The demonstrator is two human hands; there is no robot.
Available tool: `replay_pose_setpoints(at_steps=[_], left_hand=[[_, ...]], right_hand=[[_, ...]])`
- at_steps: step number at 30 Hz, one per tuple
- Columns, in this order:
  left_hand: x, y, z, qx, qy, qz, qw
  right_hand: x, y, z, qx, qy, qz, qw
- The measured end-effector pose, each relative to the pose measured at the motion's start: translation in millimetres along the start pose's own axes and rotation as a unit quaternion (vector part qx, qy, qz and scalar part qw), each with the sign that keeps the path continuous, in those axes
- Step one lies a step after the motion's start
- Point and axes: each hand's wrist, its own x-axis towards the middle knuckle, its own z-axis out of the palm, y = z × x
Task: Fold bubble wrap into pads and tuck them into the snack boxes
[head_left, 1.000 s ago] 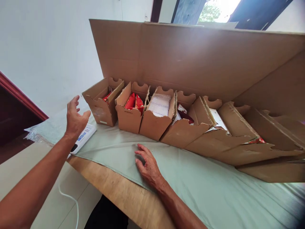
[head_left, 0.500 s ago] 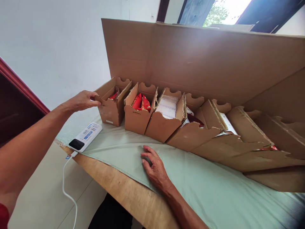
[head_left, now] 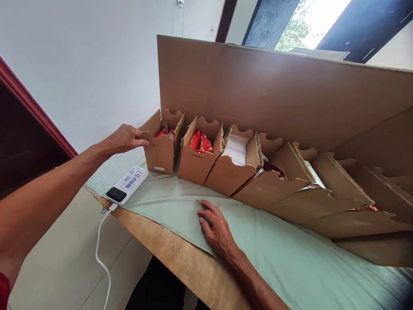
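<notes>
Toward the left end of the green cloth (head_left: 171,202), our left hand (head_left: 125,138) grasps the upper corner of the leftmost cardboard box (head_left: 161,156), standing upright with red packets (head_left: 163,132) inside. Our right hand (head_left: 218,229) rests on the cloth, loosely curled, released.

Before you, open brown cardboard boxes (head_left: 227,175) stood in a row on pale green cloth (head_left: 180,200), a tall brown cardboard panel (head_left: 274,94) behind, a white oblong device (head_left: 129,184) just before the leftmost box (head_left: 159,155).
</notes>
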Motion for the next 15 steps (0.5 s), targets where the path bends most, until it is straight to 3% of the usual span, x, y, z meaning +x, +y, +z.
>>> replay_pose_setpoints(at_steps=[3,5,9,12,15], left_hand=[[-14,4,1.0,0.071,-0.033,0.033,0.996],[-25,6,-0.1,0.063,-0.024,0.070,0.995],[-33,-3,-3.7,-0.091,0.097,0.060,0.989],[-14,-23,2.1,-0.243,0.161,-0.012,0.956],[22,-44,19.7,-0.306,0.153,-0.077,0.937]], right_hand=[[11,-10,1,0.019,0.002,0.011,1.000],[22,-22,6,0.039,0.001,0.007,0.999],[52,-46,29,0.088,-0.008,-0.002,0.996],[76,-54,51,0.121,-0.014,0.020,0.992],[96,-54,68,0.150,-0.018,0.042,0.988]])
